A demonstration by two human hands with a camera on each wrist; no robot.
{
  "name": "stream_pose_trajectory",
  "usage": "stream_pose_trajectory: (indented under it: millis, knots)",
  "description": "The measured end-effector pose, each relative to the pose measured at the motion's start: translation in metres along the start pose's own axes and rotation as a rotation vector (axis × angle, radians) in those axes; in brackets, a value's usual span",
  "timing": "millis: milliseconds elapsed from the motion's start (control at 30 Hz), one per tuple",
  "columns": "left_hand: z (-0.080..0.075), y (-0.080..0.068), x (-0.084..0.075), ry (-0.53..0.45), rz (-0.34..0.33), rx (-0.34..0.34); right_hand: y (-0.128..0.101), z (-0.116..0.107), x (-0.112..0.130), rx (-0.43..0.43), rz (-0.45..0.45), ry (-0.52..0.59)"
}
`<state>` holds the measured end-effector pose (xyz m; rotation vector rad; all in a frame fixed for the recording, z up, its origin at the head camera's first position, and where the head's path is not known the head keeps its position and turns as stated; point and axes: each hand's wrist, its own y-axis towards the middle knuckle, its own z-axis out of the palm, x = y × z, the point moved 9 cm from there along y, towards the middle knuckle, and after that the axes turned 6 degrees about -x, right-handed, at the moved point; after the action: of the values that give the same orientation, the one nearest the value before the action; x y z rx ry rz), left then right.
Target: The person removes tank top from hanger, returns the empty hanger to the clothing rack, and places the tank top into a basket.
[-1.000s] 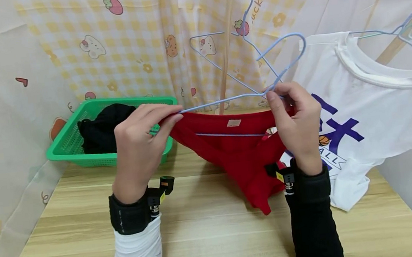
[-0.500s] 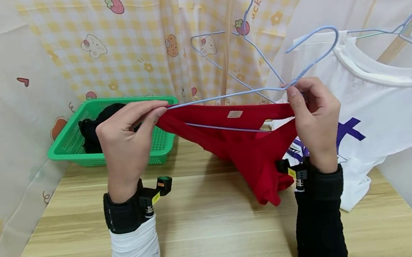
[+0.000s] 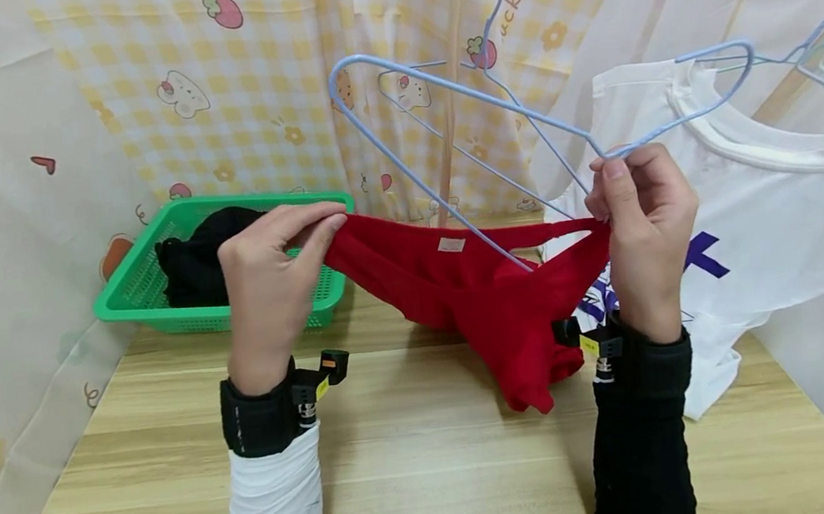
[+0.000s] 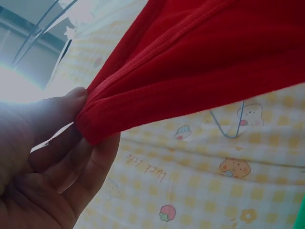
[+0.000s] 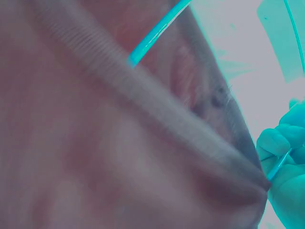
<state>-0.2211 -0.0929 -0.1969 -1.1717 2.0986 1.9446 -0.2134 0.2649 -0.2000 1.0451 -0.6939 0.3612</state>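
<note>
Red garment [image 3: 476,292] hangs stretched between our hands over the desk's [image 3: 418,457] far edge: left hand [image 3: 267,280] pinches one collar end, right hand [image 3: 642,224] pinches the other plus the blue hanger [image 3: 440,91].

A green basket [image 3: 129,295] sits on the wooden table [image 3: 419,466].

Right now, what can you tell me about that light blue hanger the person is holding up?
The hanger is thin light blue wire, bent into a triangle with a hook that curves off to the right. It is tilted, one corner raised high on the left. The right hand pinches it near the base of the hook; the left hand does not touch it. Its lower bar slants down into the neck opening of the red shirt, which both hands hold stretched above the wooden table.
</note>
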Motion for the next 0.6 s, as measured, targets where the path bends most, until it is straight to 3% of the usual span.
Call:
stream_pose_trajectory:
  millis: [133, 300, 600]
  knots:
    - [0.022, -0.004, -0.005, 0.003, 0.046, 0.097, -0.003, 0.006, -0.001, 0.019, 0.003, 0.017]
    - [0.046, -0.012, -0.005, 0.003, 0.038, 0.230, -0.006, 0.016, 0.002, 0.026, -0.015, 0.062]
    - [0.061, -0.017, 0.011, 0.108, -0.034, 0.363, -0.008, 0.011, 0.014, -0.066, -0.001, 0.177]
